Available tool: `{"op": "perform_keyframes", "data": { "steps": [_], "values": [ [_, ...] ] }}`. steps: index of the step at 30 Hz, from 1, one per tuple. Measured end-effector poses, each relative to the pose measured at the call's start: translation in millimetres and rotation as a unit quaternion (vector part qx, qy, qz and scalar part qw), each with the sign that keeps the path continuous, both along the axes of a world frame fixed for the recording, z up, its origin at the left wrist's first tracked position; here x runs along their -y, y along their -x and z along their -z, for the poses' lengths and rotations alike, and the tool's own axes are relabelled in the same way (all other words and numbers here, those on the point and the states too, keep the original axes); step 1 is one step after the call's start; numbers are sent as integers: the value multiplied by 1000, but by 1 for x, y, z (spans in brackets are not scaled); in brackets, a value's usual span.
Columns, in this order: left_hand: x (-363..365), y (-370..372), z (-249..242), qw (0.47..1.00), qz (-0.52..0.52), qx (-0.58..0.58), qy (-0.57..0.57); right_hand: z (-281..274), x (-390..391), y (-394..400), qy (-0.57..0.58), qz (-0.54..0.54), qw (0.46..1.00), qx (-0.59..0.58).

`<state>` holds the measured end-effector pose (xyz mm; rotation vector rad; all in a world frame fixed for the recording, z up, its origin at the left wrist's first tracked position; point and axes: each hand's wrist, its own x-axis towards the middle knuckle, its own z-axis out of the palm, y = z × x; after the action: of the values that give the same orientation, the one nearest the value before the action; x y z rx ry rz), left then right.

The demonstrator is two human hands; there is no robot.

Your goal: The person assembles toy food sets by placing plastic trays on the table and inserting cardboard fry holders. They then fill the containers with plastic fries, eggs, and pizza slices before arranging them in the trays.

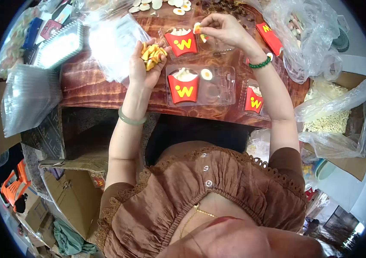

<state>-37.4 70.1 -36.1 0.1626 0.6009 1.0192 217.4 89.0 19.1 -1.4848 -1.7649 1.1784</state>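
Head view: yellow bits (154, 55) are held in the left hand (145, 72), its fingers loosely curled, left of upper centre — some could be spilled by a tilted palm — while an orange bit (197, 30) is pinched between thumb and fingertips by the right hand (227, 30) at upper centre.

A glossy, reddish-brown wooden table (90, 95) is spreading across the upper middle, its top showing dark streaks, and white light is glaring over its left side. Dark shadow is lying beneath the near edge. Below the near left corner, a cardboard box (71, 195) is standing open; farther left, an orange object (15, 182), too distorted to name, is showing. A green cloth (67, 236) is lying crumpled near that box. Beyond the right edge, a pale surface (342, 193), floor or wall, is stretching toward a dark panel (340, 223), where bright light is shining.
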Motion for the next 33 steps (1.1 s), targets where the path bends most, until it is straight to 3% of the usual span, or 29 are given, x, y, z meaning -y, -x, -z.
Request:
{"op": "perform_keyframes", "data": {
  "steps": [3,5,6,9,13,16,19,21,24,27,31,33],
  "values": [
    [1,0,-6,998,37,43,-13,21,32,-12,23,40,993,105],
    [2,-6,-8,997,53,56,-15,30,42,-3,-71,78,986,127],
    [2,-10,-8,997,58,55,-6,32,44,2,-51,113,980,153],
    [0,-17,-2,997,59,45,3,41,46,9,-137,124,967,175],
    [-2,-17,1,997,71,40,-1,39,48,12,-128,125,968,175],
    [-3,-16,0,996,75,38,1,41,43,8,-171,130,973,79],
    [-3,-17,2,997,73,34,-5,43,35,0,-200,144,954,173],
    [-3,-19,-1,997,74,20,-6,50,28,-7,-253,61,932,250],
    [-4,-18,-3,997,73,10,-3,54,21,-12,-290,22,929,230],
    [-7,-15,0,997,78,17,-5,41,31,-14,-213,45,959,182],
    [-6,-15,3,996,77,53,-1,40,38,-14,-223,25,951,210],
    [-7,-16,4,995,73,64,1,42,35,-8,-206,69,956,197]
  ]
}}
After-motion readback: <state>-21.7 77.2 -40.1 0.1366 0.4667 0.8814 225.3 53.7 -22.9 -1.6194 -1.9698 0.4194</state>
